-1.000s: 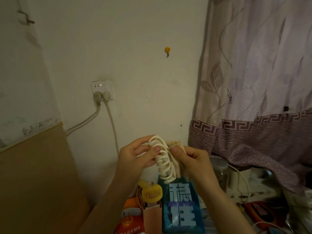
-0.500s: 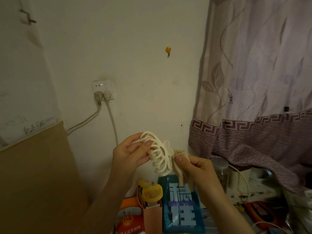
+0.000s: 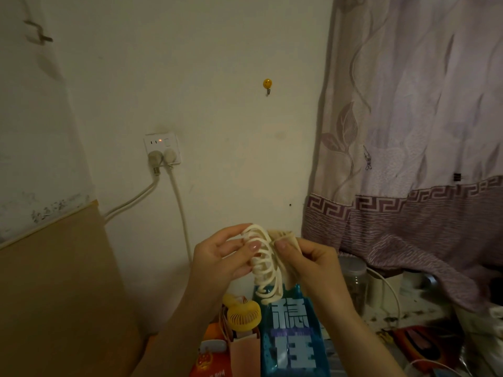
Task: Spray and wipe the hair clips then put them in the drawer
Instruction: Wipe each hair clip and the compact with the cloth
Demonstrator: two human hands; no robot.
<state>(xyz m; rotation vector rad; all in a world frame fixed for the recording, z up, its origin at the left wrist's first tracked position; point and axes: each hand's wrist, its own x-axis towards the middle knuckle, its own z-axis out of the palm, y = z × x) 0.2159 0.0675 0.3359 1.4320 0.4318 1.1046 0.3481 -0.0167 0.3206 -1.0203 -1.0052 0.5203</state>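
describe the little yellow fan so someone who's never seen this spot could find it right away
Start at the wall socket and follow its cables down to the clutter below the hands. The yellow fan sits there, just left of the teal bag with large white characters. It is the only round, grilled, yellow thing among the packages.

Hair clip [image 3: 265, 268]: smooth cream plastic. Wiping cloth [image 3: 283, 238]: soft beige fabric. Curtain [image 3: 408, 131]: patterned woven cloth.

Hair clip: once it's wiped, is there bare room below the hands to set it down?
Hardly. Under the hair clip stand a yellow fan, a teal bag and an orange bag; right of them a jar, cables and clutter. Only a pale strip of surface under the curtain shows bare.
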